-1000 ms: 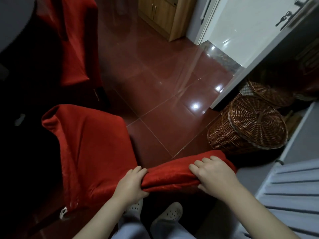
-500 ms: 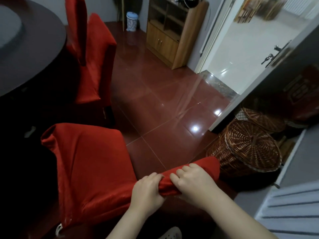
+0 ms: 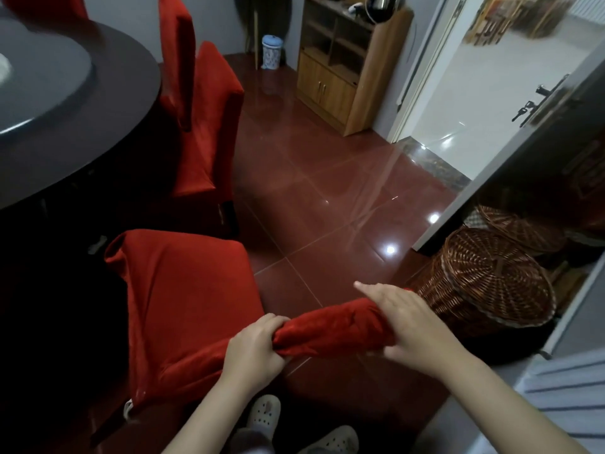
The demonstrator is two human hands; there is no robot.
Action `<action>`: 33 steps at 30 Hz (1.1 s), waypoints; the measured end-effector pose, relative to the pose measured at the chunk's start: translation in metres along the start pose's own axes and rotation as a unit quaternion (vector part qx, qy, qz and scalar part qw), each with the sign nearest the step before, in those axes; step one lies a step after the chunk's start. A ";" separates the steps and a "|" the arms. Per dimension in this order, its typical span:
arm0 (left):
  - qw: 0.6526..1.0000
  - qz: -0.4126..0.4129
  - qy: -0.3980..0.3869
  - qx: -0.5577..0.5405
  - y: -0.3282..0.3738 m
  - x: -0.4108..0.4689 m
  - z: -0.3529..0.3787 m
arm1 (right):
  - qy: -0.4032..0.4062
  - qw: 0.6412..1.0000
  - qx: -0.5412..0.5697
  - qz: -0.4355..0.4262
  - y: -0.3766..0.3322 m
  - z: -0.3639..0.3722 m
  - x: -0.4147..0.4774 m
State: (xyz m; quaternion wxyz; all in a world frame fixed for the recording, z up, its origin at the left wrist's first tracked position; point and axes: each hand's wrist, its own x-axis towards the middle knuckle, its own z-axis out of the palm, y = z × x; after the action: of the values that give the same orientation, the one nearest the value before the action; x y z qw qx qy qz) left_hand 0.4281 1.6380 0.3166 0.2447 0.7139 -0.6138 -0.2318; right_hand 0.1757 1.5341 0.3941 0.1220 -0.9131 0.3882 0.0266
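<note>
A red fabric chair cover [image 3: 183,299] drapes over a chair seat at lower left. Its near end is bunched into a thick roll [image 3: 330,329] stretched between my hands. My left hand [image 3: 257,347] grips the left end of the roll with curled fingers. My right hand [image 3: 409,322] lies over the right end; the forefinger points straight out to the left, and the other fingers wrap over the cloth.
A dark round table [image 3: 75,106] with a turntable stands at upper left, a red-covered chair [image 3: 203,119] beside it. Two wicker baskets [image 3: 484,283] sit at right under an open door [image 3: 523,136]. A wooden cabinet [image 3: 347,63] stands at the back. Red tiled floor [image 3: 311,198].
The view has tilted up to show more of the room. My hands came close together on the roll, then spread apart again. My right forefinger is now stretched out.
</note>
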 end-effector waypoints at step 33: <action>0.992 0.058 0.112 0.003 -0.039 -0.131 -0.167 | 0.005 0.981 0.013 -0.193 -0.140 0.025 0.037</action>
State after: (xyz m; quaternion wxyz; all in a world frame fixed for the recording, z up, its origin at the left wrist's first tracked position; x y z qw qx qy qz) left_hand 0.5452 1.7831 0.4254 0.3229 0.6992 -0.6236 -0.1342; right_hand 0.3034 1.6080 0.3925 0.1352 -0.9693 0.2054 -0.0069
